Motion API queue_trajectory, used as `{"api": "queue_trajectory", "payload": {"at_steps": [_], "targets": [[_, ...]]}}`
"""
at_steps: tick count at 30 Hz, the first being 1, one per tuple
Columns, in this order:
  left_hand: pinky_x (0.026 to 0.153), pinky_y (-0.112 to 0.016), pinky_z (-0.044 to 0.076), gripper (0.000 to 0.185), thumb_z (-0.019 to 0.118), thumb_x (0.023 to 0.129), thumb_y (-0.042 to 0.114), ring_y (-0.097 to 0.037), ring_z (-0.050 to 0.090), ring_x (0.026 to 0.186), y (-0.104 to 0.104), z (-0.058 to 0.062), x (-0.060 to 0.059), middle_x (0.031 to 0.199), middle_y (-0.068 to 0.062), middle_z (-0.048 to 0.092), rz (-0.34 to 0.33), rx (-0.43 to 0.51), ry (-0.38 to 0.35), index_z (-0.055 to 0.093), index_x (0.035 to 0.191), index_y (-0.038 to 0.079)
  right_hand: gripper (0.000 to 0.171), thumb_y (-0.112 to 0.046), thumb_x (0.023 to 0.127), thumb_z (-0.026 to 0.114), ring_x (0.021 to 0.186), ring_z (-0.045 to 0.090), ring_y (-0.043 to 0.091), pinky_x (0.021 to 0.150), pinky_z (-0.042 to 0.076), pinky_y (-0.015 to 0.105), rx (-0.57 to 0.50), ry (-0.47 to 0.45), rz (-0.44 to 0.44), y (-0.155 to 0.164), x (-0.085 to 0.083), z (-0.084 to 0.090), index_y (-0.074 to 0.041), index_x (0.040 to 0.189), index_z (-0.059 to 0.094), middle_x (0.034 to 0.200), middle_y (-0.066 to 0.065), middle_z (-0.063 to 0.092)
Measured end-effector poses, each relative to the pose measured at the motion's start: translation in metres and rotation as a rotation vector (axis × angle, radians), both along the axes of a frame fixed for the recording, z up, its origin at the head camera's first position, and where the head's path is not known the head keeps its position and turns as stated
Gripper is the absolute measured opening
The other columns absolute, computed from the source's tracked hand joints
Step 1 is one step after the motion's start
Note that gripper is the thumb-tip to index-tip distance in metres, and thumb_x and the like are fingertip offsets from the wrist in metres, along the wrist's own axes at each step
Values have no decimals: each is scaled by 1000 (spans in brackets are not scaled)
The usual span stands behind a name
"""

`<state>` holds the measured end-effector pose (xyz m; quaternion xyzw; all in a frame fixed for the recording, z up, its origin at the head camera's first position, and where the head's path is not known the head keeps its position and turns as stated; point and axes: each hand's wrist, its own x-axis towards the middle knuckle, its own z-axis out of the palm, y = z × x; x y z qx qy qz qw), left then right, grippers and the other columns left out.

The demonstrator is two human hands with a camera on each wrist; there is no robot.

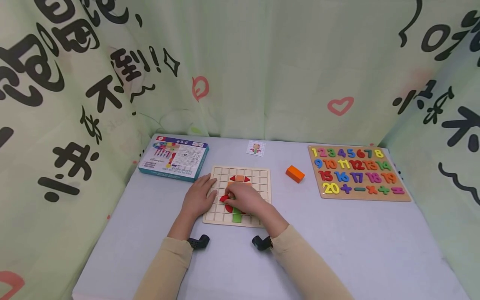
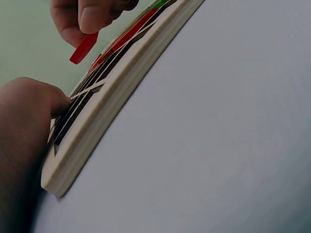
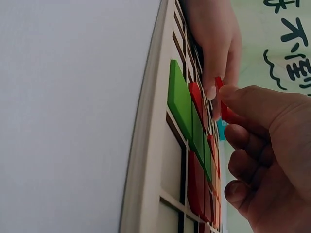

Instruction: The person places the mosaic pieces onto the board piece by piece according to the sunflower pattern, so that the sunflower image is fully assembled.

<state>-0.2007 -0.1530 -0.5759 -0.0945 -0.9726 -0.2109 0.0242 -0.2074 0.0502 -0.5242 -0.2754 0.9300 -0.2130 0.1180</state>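
A wooden grid board (image 1: pixel 211 217) lies on the table between both hands. My left hand (image 1: pixel 198 196) rests at its left edge with the fingers spread, the thumb reaching over the grid. Above the board, my right hand (image 1: pixel 245 198) pinches a small flat red piece (image 2: pixel 84 48) between thumb and forefinger, its other fingers curled in. Set in the grid are a green piece (image 3: pixel 180 102) near the front, a red rounded piece (image 1: pixel 228 208) beside it, and red triangles (image 1: pixel 246 179) with orange near the back. The right hand hides part of the pattern.
A small pattern card (image 1: pixel 256 148) lies behind the board. The blue-edged game box (image 1: pixel 174 157) is at back left. To the right are an orange block (image 1: pixel 295 173) and a number board (image 1: pixel 316 166) with colourful digits. Curtains (image 1: pixel 240 71) enclose the table (image 1: pixel 337 241).
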Motion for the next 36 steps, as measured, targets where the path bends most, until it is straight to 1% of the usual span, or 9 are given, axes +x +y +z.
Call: {"api": "queue_trajectory", "payload": {"at_steps": [4, 8, 16, 22, 25, 32, 36], "targets": [[120, -46, 33, 53, 49, 100, 42, -26, 32, 149, 0, -1, -1, 160, -4, 36, 1, -3, -4, 47, 148, 20, 25, -34, 93, 68, 78, 53, 11, 66, 46, 22, 56, 35, 13, -7, 1, -2, -15, 109, 68, 86, -5, 60], [120, -46, 33, 53, 49, 100, 42, -25, 32, 148, 1, -3, -1, 159, -4, 37, 6, -10, -1, 47, 148, 20, 23, -32, 91, 70, 79, 54, 12, 67, 49, 23, 69, 47, 14, -12, 2, -2, -15, 106, 69, 91, -4, 62], [120, -46, 33, 53, 50, 99, 42, -25, 33, 148, 1, -3, -1, 159, -4, 38, 9, -9, 10, 49, 147, 20, 19, -32, 90, 71, 78, 53, 11, 67, 49, 23, 122, 83, 12, -17, 3, -5, -16, 102, 69, 91, -4, 60], [120, -46, 33, 53, 50, 99, 42, -26, 33, 148, 3, -2, -1, 159, -4, 38, 9, -12, -1, 49, 147, 19, 20, -33, 90, 71, 77, 54, 13, 65, 49, 24, 131, 69, -21, -18, 3, -6, -17, 102, 68, 92, -3, 60], [120, -46, 33, 53, 50, 99, 43, -26, 33, 148, 4, -1, -1, 159, -4, 38, 10, -11, -6, 49, 147, 20, 22, -33, 89, 71, 76, 54, 13, 65, 49, 24, 127, 69, -24, -18, 3, -6, -17, 103, 67, 92, -3, 60], [120, -46, 34, 53, 50, 99, 43, -25, 33, 148, 3, -1, -2, 159, -4, 38, 14, -11, -6, 49, 147, 20, 18, -31, 91, 68, 75, 54, 13, 67, 50, 24, 112, 78, -20, -19, 3, -7, -17, 102, 66, 90, -3, 59], [120, -47, 34, 53, 51, 99, 42, -26, 33, 148, 3, -1, -1, 159, -4, 37, 15, -7, -11, 49, 147, 20, 20, -32, 92, 68, 78, 55, 14, 70, 52, 26, 112, 76, -26, -18, 4, -8, -16, 104, 67, 94, -2, 60]]}}
